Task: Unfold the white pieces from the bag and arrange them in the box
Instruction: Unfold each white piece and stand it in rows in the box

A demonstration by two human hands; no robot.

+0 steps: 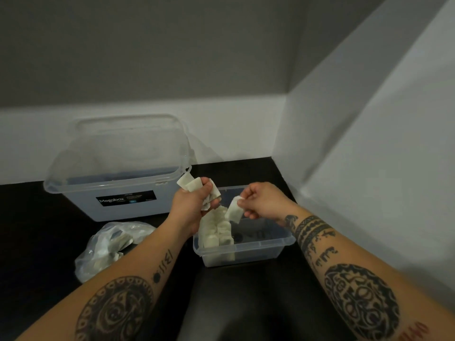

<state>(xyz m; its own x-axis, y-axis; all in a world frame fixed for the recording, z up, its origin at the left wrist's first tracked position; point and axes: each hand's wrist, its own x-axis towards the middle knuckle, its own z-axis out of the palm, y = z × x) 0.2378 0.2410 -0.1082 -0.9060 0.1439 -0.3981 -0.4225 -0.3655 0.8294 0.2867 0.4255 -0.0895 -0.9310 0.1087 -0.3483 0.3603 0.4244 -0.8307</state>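
Head view: both hands are raised just above the box. The left hand [192, 207] is closed in a fist round a clutch of white pieces [190, 184], whose ends stick out above and below the curled fingers. The right hand [262, 200], at 3 o'clock from it, pinches a single piece [234, 212] near its top edge between thumb and fingertips. That piece hangs down between the two hands. It looks partly opened, though blur makes the fold hard to read.

At 6 o'clock under the hands sits the small clear box [283, 238] on the dark tabletop [37, 230]. Upright rows [214, 232] of pieces, packed side by side, take up its left end. At 8 o'clock from the left hand lies a crumpled plastic bag [98, 249] with more pieces inside. At 11 o'clock stands a large clear tub [81, 203] with a dark label, its lid [123, 148] on, close to the wall [246, 134].

The step in hand appears to be drawing one piece off the clutch and unfolding it. With the bag far from spent, the task seems only partly done. The next move likely calls for spreading the piece flat, then lowering it upright against the right side of the last row so nothing topples. Meanwhile the left hand must hold on to the rest.
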